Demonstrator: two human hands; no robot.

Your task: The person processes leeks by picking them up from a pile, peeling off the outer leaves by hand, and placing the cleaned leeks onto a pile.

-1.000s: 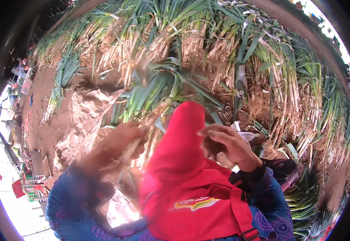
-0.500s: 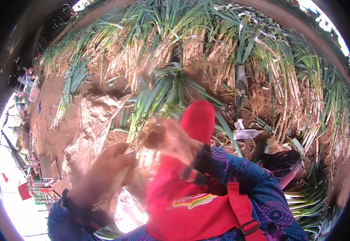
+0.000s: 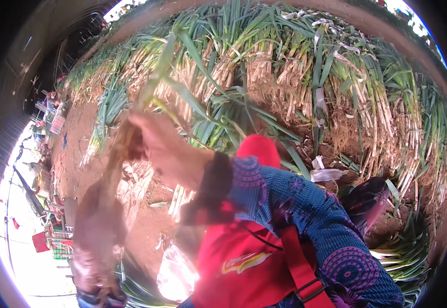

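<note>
A long green onion [image 3: 154, 84] slants across the left half of the head view, its leafy end up and away from me. My right hand [image 3: 169, 149] is closed round its stalk, below the leaves. Lower down, my left hand [image 3: 97, 231] grips the same onion near its root end, though motion smears the fingers. Brownish outer skin shows between the two hands. Past my right wrist lies a small pile of onions with broad green leaves [image 3: 221, 113].
Bundled green onions [image 3: 262, 56] lie in a wide arc across the far side. A clear plastic bag [image 3: 177, 274] sits near me, beside my red apron [image 3: 249, 256]. More onions [image 3: 411, 251] lie at lower right, and pale scraps [image 3: 326, 173] litter the soil.
Both hands have moved apart: my right hand went up and left along the onion, my left hand down and left. The onion's leaves now rise above the right hand.
</note>
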